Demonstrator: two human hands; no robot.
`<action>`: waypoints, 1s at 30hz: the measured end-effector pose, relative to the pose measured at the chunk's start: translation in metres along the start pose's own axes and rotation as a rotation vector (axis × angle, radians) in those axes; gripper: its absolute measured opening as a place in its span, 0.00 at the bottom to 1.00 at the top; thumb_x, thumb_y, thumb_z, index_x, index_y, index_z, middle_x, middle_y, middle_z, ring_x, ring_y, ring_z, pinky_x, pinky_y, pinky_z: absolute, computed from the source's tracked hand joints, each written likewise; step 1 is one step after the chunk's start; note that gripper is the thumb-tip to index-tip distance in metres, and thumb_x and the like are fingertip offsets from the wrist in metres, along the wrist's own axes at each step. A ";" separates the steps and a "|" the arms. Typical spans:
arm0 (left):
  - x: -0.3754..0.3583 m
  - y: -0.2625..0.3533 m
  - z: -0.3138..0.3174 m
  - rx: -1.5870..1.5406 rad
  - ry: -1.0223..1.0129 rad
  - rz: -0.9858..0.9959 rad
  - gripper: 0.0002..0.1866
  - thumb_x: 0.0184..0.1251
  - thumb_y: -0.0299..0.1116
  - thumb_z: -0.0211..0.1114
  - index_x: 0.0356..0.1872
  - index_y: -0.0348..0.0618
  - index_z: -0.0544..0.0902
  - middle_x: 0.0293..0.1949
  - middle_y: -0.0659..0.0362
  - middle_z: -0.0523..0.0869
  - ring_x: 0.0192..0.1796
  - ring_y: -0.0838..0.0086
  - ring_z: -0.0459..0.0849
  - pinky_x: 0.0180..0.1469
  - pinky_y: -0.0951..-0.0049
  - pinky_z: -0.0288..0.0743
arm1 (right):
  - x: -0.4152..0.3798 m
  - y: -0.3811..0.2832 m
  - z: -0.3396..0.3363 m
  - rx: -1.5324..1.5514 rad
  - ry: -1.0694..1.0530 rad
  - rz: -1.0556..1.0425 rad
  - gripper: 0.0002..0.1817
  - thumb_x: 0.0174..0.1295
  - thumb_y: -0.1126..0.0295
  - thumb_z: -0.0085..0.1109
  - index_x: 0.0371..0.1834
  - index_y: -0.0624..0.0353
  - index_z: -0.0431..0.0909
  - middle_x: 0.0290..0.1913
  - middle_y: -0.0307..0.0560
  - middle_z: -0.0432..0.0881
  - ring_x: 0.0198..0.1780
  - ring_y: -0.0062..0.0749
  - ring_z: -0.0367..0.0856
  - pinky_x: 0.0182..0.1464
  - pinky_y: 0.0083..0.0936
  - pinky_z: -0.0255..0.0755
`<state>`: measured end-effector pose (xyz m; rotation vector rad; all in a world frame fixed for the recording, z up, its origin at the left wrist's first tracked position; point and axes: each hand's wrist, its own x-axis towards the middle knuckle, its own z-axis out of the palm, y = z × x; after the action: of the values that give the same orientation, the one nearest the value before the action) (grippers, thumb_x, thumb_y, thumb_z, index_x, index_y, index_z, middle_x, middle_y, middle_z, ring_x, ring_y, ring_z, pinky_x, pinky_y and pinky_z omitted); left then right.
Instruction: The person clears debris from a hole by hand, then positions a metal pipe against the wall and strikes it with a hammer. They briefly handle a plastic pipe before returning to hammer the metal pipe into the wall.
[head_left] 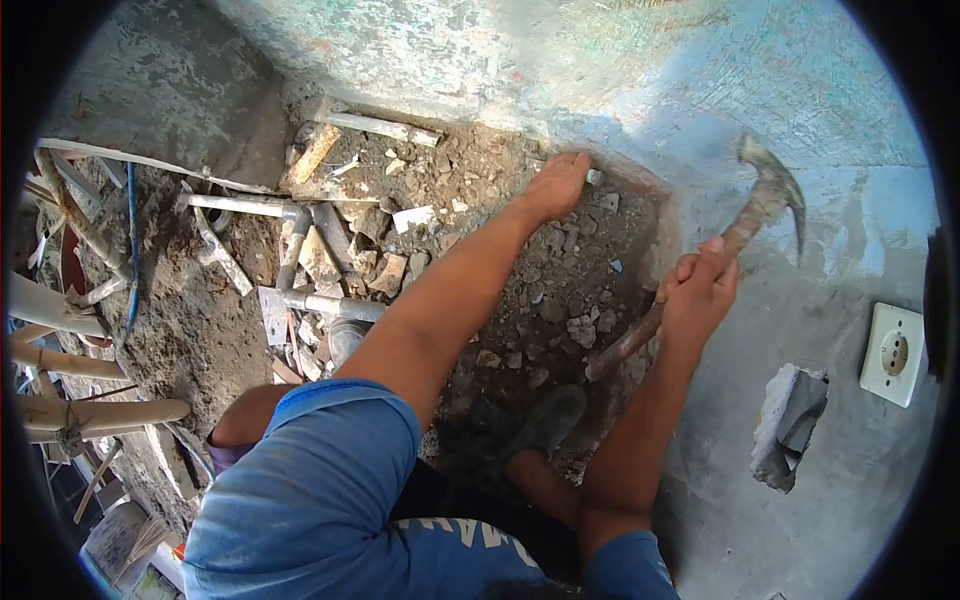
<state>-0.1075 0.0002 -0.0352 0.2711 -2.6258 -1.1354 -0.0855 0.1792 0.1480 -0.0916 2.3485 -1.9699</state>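
Observation:
My right hand (697, 292) is wrapped round the wooden handle of a claw hammer (752, 218). The hammer is raised in front of the wall on the right, its metal head up and its handle end pointing down toward the rubble. Low against the base of the back wall, my left hand (556, 188) is closed. A small pale end (594, 177) sticks out past its fingers; the rest of that piece is hidden in the grip. Broken rubble and soil (575, 270) lie below the left hand.
Grey plastic pipes (330, 303) cross the dug ground on the left, among tile and wood scraps. A wall socket (893, 354) and a rough hole (790, 425) are in the right wall. Bamboo poles (100, 412) jut in at the left edge. A shoe (553, 415) stands on the soil.

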 end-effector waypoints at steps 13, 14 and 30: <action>0.002 -0.009 0.007 -0.029 0.044 0.044 0.15 0.63 0.23 0.48 0.50 0.29 0.71 0.53 0.35 0.77 0.60 0.44 0.73 0.64 0.54 0.64 | -0.014 0.064 0.006 -0.169 -0.260 0.234 0.14 0.72 0.58 0.49 0.39 0.59 0.70 0.18 0.35 0.67 0.15 0.19 0.65 0.17 0.21 0.61; 0.002 -0.005 0.006 -0.034 0.037 0.040 0.15 0.63 0.23 0.48 0.50 0.29 0.71 0.53 0.35 0.77 0.60 0.44 0.73 0.64 0.54 0.64 | -0.009 0.038 0.006 -0.092 -0.179 0.116 0.13 0.72 0.59 0.49 0.39 0.58 0.69 0.18 0.35 0.67 0.15 0.18 0.65 0.17 0.21 0.60; 0.015 -0.002 -0.004 0.049 -0.102 -0.057 0.18 0.62 0.21 0.49 0.54 0.29 0.71 0.54 0.36 0.78 0.61 0.47 0.74 0.65 0.56 0.65 | -0.009 0.013 0.013 -0.040 -0.037 0.029 0.17 0.72 0.57 0.47 0.36 0.61 0.69 0.19 0.36 0.65 0.17 0.20 0.64 0.21 0.22 0.62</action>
<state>-0.1206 -0.0076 -0.0313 0.3078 -2.7549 -1.1328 -0.0749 0.1692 0.1330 -0.0946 2.3534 -1.8922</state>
